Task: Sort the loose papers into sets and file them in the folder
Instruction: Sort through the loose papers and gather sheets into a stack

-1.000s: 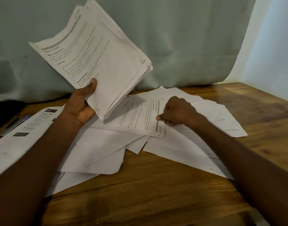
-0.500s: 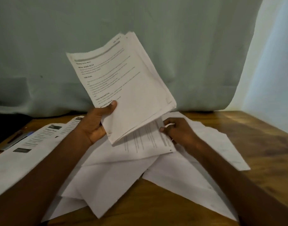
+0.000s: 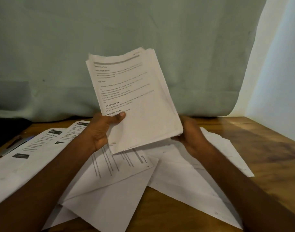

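1. where the thumb presses the printed top sheet, left hand [image 3: 101, 131] grips the lower left corner of a thick stack of printed pages [image 3: 135, 101], thumb in front and fingers hidden behind.
2. held upright above the table, tilted slightly to the left, top page facing the camera, headings "task description" and "required props" legible near the thumb.
3. right hand [image 3: 192, 136] at the stack's lower right corner, palm and fingers cupped under and behind the edge; cannot tell whether curled around the paper or only supporting it.
4. directly below the stack, a printed sheet marked "section" [image 3: 126, 163] lying flat on the pile, text turned sideways to the viewer, partly covered by the left forearm.
5. under and around it, loose blank-side sheets [image 3: 110, 203] fanned over one another at angles, spreading toward the near edge and off to the right [image 3: 227, 148].
6. to the left, separate printed pages with dark header blocks [image 3: 48, 141] laid side by side, running under the left arm.
7. at far left, just beside those pages, a pen-like object [image 3: 18, 144], blurred.
8. all of it on a wooden table [image 3: 260, 148], bare wood showing at right and along the near edge.
9. behind, a pale green curtain [image 3: 143, 22] hanging down to the table's far edge, a lighter wall [image 3: 280, 72] at right.
10. no folder identifiable in view.
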`<state>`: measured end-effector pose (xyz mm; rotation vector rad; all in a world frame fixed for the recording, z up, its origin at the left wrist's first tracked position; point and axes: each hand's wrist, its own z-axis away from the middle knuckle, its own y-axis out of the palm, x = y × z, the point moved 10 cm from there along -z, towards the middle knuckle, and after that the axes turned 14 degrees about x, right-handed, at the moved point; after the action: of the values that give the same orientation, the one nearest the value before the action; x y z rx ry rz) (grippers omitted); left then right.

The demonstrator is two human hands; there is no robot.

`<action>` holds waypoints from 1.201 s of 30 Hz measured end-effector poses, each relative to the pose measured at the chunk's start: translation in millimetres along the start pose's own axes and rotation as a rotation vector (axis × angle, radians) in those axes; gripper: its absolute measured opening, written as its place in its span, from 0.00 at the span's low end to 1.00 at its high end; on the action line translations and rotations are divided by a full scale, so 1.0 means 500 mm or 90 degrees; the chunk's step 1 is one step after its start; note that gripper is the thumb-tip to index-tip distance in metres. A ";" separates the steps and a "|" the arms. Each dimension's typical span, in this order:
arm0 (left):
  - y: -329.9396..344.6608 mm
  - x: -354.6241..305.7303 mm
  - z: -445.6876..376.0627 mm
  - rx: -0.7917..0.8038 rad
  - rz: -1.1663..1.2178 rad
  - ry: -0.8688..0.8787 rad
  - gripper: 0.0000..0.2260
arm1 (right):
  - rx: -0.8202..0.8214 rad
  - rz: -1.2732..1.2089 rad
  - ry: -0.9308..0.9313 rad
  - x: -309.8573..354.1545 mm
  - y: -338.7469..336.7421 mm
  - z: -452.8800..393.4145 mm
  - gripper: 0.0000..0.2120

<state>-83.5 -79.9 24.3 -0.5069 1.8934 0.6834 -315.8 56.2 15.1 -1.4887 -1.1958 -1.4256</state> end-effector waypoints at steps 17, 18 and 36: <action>0.074 0.097 0.015 -0.032 -0.055 -0.078 0.25 | -0.251 0.417 -0.063 0.113 -0.233 0.033 0.10; 0.069 0.112 0.017 -0.051 -0.067 -0.086 0.26 | -0.322 0.574 -0.022 0.114 -0.273 0.049 0.10; -0.050 0.070 0.106 -0.261 -0.065 -0.279 0.18 | -0.009 0.827 0.084 -0.012 -0.211 -0.027 0.11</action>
<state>-45.6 -65.2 -30.8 -0.6458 1.3131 1.0294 -419.9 73.2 1.2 -1.6117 0.0162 -0.5816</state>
